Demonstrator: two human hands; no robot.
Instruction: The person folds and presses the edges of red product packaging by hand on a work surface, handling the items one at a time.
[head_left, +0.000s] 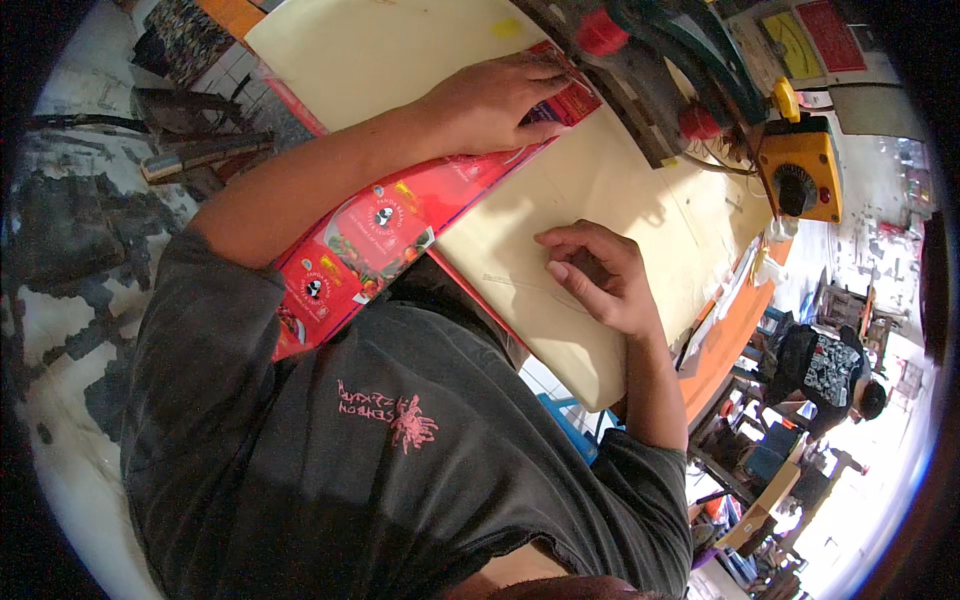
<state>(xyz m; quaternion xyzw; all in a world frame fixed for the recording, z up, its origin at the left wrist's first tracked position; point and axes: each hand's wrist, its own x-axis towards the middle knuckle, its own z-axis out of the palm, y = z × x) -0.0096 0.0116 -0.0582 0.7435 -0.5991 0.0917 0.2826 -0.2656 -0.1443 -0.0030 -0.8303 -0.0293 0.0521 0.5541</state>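
A long strip of glossy red printed packaging film runs slantwise over the near table edge, its lower end against my dark shirt. My left hand lies over its far end with the fingers bent down and the thumb pressed along it, close to the sealing machine. What the fingertips grip is partly hidden. To the right, my right hand hovers over the cream-coloured tabletop. Its fingers curl loosely, thumb and forefinger stand apart, and nothing shows between them.
A yellow control box with a black dial stands beyond the machine, near red knobs and cables. Papers lie along the orange table edge. Farther right, another person bends among cluttered equipment. A blue stool shows below the table.
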